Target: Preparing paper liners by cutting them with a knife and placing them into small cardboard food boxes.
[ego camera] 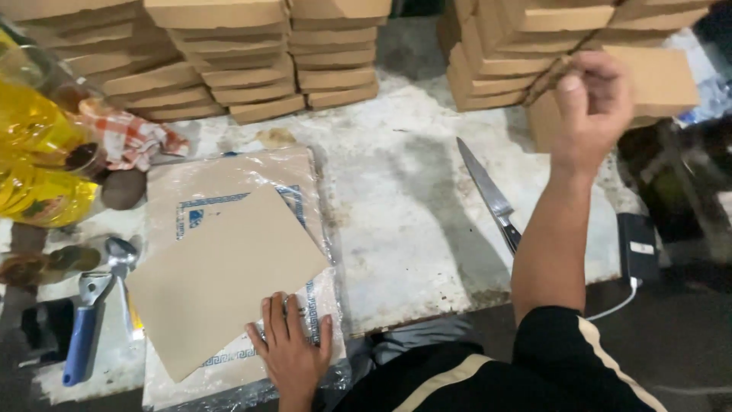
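Worktable (412,198): left hand (293,351) flat on cardboard sheet (221,278); right fingers (591,84) closed.

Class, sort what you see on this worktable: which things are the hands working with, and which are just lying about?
In use:
- left hand flat on the brown cardboard sheet
- plastic-wrapped pack under that sheet
- right hand raised at the tied box stack

Lying about:
- knife
- oil bottles
- checked cloth
- blue-handled tool
- spoon
- black charger
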